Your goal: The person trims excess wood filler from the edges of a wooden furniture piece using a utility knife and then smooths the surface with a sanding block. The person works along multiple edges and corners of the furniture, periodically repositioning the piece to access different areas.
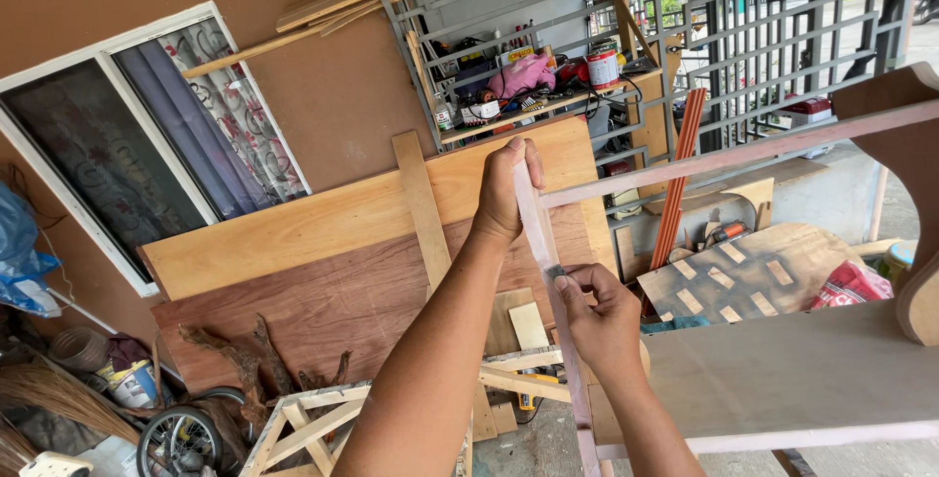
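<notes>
A pale pinkish wooden frame stands in front of me; its upright bar (537,232) runs from the centre down to the bottom edge. My left hand (505,188) grips the top of this bar. My right hand (594,313) is lower on the same bar and pinches a small dark piece, apparently sandpaper (556,272), against it. A long horizontal rail (743,152) joins the bar and runs right to a curved side panel (905,135). A flat shelf board (782,379) of the same piece lies below my right hand.
Wide planks (333,223) and a plywood sheet (333,306) lean on the brown wall by a window (137,154). A cluttered shelf (548,81) and metal grille (773,37) stand behind. Wooden trestle (313,423), bicycle wheel (176,438), driftwood and buckets lie lower left.
</notes>
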